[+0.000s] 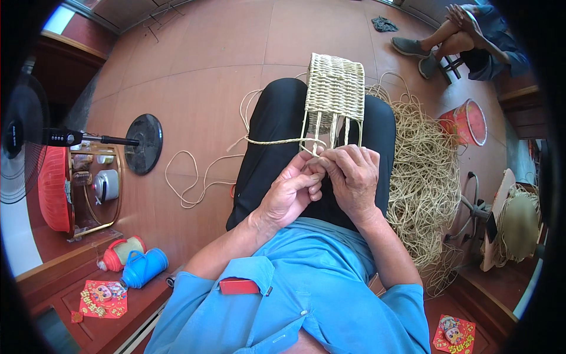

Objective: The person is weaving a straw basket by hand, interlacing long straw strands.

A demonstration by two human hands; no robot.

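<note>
A pale woven basket piece point(334, 82) rests between my dark-trousered knees, with several straight stakes point(319, 124) running down from its weave. A loose cord point(277, 141) crosses it from the left. My left hand point(293, 190) is closed at the lower end of the stakes, thumb and fingers pinched on the cord. My right hand point(352, 177) is closed beside it, touching it, fingertips pinched at the same junction. What exactly lies between the fingertips is partly hidden.
A cord heap point(421, 183) lies right of my legs, near a red bucket point(463, 124). A fan point(23, 135), round base point(143, 143) and flasks point(144, 266) are left. Another person point(471, 47) sits upper right. A spool of cord point(516, 221) stands far right.
</note>
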